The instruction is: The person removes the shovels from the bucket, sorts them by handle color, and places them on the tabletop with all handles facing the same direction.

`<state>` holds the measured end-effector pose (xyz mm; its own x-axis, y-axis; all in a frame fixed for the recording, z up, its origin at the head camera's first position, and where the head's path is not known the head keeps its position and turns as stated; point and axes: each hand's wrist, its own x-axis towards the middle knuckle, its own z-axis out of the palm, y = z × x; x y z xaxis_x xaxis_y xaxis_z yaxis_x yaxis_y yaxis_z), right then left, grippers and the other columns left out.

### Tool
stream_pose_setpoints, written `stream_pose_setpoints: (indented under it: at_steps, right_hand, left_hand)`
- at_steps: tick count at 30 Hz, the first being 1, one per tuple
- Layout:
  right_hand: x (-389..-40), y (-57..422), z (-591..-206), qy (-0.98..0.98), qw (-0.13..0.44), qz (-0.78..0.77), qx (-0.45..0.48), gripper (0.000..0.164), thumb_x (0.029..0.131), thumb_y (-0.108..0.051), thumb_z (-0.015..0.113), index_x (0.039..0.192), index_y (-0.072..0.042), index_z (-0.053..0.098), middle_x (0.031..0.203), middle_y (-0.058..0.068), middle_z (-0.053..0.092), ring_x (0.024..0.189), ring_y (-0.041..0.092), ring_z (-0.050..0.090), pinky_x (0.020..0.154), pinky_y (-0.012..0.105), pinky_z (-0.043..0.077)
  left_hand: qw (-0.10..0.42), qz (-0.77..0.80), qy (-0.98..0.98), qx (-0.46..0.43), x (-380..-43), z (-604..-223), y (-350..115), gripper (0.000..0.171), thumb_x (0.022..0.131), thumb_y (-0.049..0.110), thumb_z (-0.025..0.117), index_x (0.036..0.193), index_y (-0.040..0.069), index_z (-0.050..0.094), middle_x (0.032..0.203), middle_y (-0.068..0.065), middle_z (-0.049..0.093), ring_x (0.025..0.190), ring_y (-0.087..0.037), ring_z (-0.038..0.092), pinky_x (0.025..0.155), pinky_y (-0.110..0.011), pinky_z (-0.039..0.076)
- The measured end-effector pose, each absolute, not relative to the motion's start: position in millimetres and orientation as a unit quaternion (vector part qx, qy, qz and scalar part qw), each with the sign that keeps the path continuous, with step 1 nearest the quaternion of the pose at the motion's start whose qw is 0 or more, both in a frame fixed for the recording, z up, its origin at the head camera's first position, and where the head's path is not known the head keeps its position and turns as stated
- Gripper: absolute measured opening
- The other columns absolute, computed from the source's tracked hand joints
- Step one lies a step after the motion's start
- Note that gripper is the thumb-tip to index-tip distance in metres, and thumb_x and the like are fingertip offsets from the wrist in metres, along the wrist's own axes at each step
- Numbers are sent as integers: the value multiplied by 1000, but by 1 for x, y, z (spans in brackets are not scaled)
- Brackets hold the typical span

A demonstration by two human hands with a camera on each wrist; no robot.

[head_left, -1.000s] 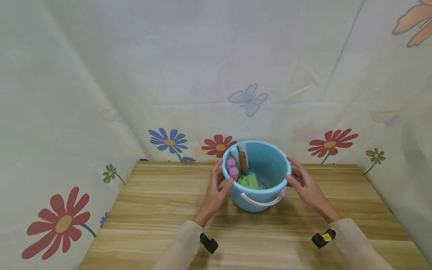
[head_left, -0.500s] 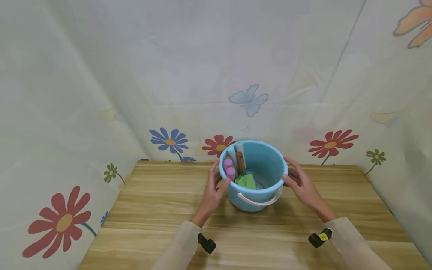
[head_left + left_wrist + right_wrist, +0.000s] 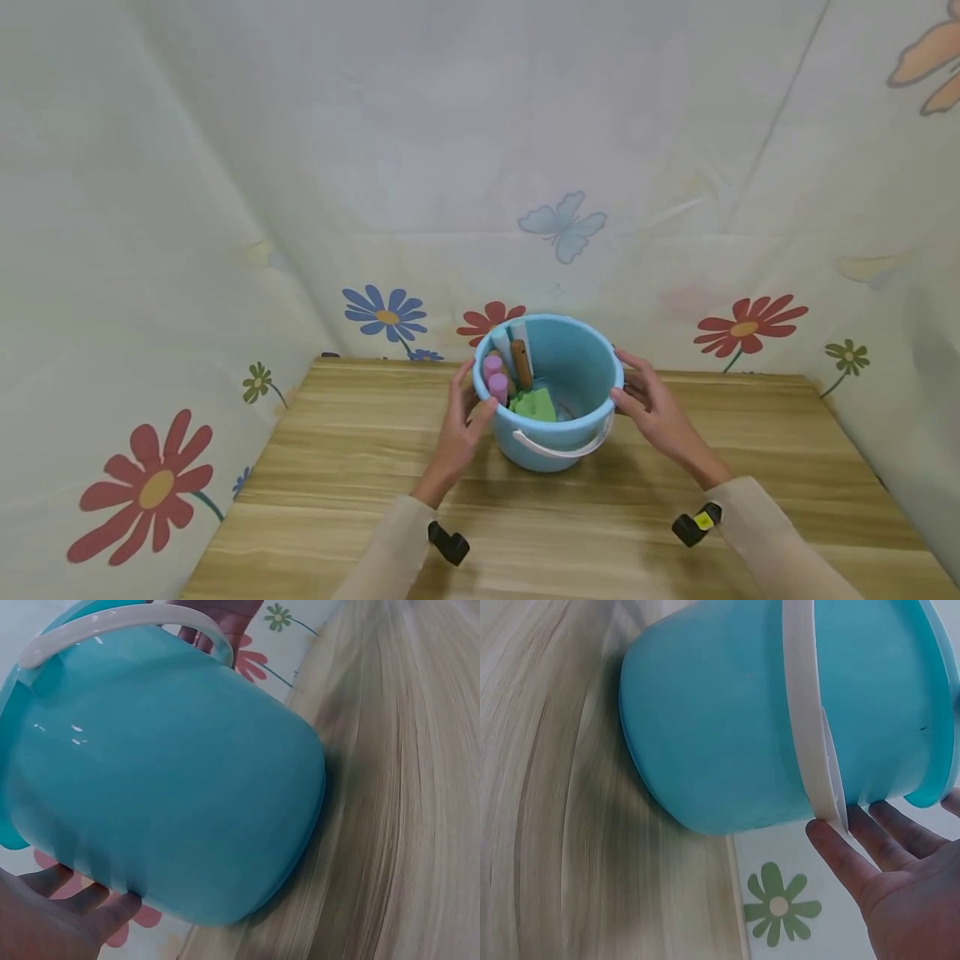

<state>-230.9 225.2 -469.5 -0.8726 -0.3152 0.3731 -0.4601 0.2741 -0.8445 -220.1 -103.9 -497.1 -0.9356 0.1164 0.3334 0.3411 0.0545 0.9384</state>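
A light blue bucket (image 3: 553, 442) stands upright on the wooden table, its white handle (image 3: 564, 454) hanging down at the front. My left hand (image 3: 459, 429) holds its left side, thumb at the rim and fingers on the outer wall. On the opposite side my right hand (image 3: 660, 415) grips below the rim, with its thumb at the edge; in the right wrist view a fingertip touches the handle (image 3: 810, 712). Inside the bucket are two pink cylinders (image 3: 497, 386), a brown stick-like piece (image 3: 521, 363), pale blue-white sticks (image 3: 503, 348) and a green piece (image 3: 536, 405). Their lower parts are partly hidden.
The wood-grain table (image 3: 337, 467) runs back to a pale hanging sheet (image 3: 420, 150) printed with flowers and butterflies. This sheet also covers both sides. Black wrist devices (image 3: 448, 543) are worn over the beige sleeves (image 3: 390, 546).
The bucket has moved a little to the left along the table, both hands moving with it. The head view has shifted slightly, too. Both hands keep their hold.
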Motion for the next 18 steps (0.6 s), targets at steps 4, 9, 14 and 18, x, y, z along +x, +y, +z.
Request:
stream_pose_setpoints:
  at_steps: [4, 9, 14, 18]
  right_hand:
    - [-234, 216, -469, -793, 54, 553, 251, 62, 105, -11, 58, 160, -16, 30, 155, 26, 41, 134, 51, 49, 92, 44, 57]
    - [-238, 203, -468, -788, 34, 562, 249, 62, 105, -15, 60, 160, -19, 30, 154, 26, 42, 135, 49, 49, 92, 44, 57]
    - [-241, 186, -465, -783, 22, 572, 244, 62, 105, -19, 61, 159, -20, 31, 150, 25, 45, 133, 46, 52, 93, 48, 57]
    - [-245, 171, -465, -776, 5, 581, 245, 63, 105, -21, 61, 160, -22, 30, 149, 25, 46, 129, 44, 55, 93, 49, 58]
  left_hand:
    - [107, -664, -723, -156, -219, -498, -112, 66, 106, 21, 57, 162, 22, 22, 156, -19, 42, 142, -37, 43, 115, -61, 35]
    - [118, -656, -729, -156, -217, -497, -125, 65, 106, 19, 55, 162, 20, 22, 158, -19, 39, 142, -39, 43, 114, -62, 35]
    - [124, -659, -727, -149, -216, -497, -139, 63, 107, 17, 53, 162, 21, 22, 157, -21, 40, 142, -38, 43, 112, -59, 39]
    - [127, -667, -721, -138, -215, -498, -151, 61, 108, 17, 51, 161, 22, 21, 157, -19, 39, 142, -35, 43, 109, -47, 45]
